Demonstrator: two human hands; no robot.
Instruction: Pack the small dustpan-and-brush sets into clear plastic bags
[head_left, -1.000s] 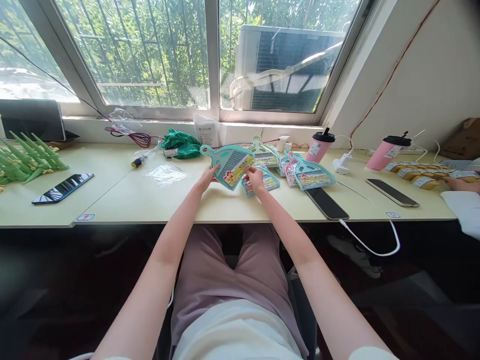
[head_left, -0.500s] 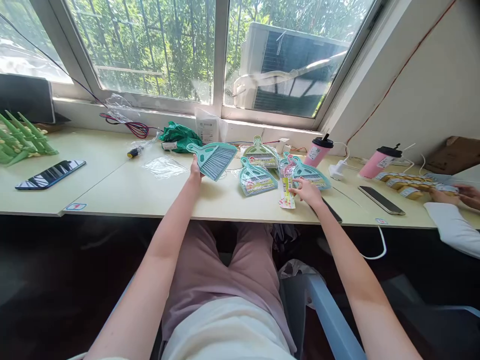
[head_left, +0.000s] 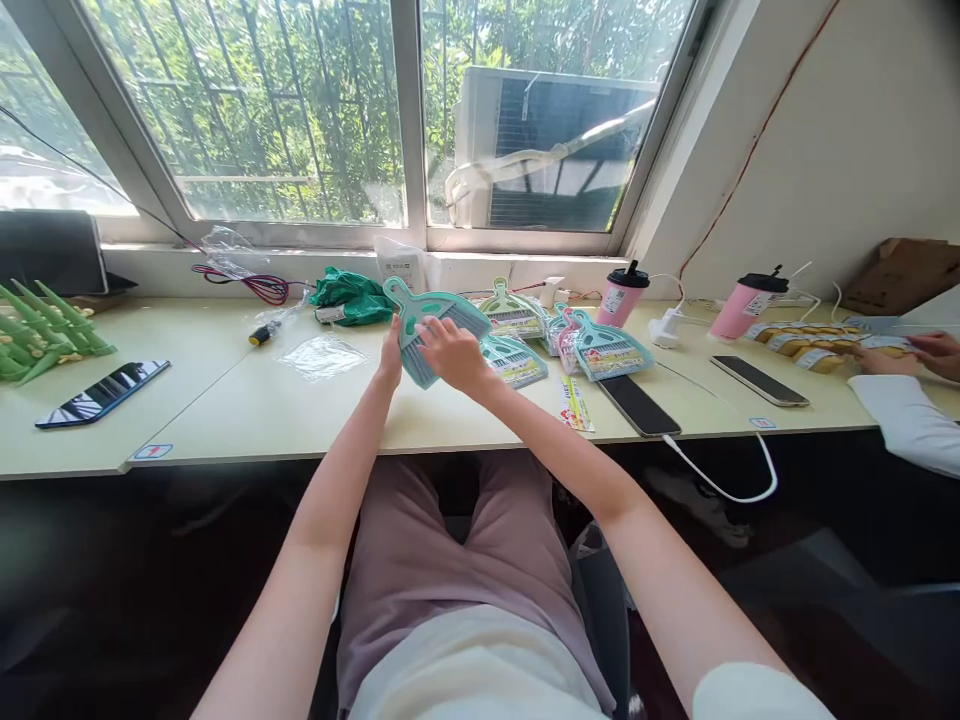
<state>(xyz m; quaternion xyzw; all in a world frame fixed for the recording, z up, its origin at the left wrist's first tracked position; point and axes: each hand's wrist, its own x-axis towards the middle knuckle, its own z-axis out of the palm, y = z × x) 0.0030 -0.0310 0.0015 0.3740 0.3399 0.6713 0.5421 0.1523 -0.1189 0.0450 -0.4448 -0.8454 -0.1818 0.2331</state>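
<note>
Just to the right of the crumpled green bag (head_left: 351, 294), and nearer the person, a teal dustpan (head_left: 417, 309) and its nested brush (head_left: 420, 363) are held tilted over the pale, smooth table (head_left: 259, 415). The dustpan is plastic, flaring like a fan from a rounded handle; grey bristles run in close, straight rows across the brush. The left hand (head_left: 389, 357) is closed on the dustpan's left edge, below the handle, so the set spreads rightward from that grip. The right hand (head_left: 455, 354) lies over the front, fingers bent across the brush; whether it grasps or merely rests there, I cannot tell.

Farther right of the bag, partly behind the right hand, lies a second teal set (head_left: 523, 363) with a colourful card; a pale green set (head_left: 511, 313) sits behind it, and a glossy cluster of teal and pink sets (head_left: 611, 350) lies beyond. Nearer the person than these, well right of the bag, a narrow printed strip (head_left: 575, 404) lies flat near a slim black phone (head_left: 637, 405).

Directly in front of the bag spreads wrinkled clear film (head_left: 322, 357). Left of the bag are a stubby yellow-and-black tool (head_left: 262, 333) and looped dark wires (head_left: 255, 287).
</note>
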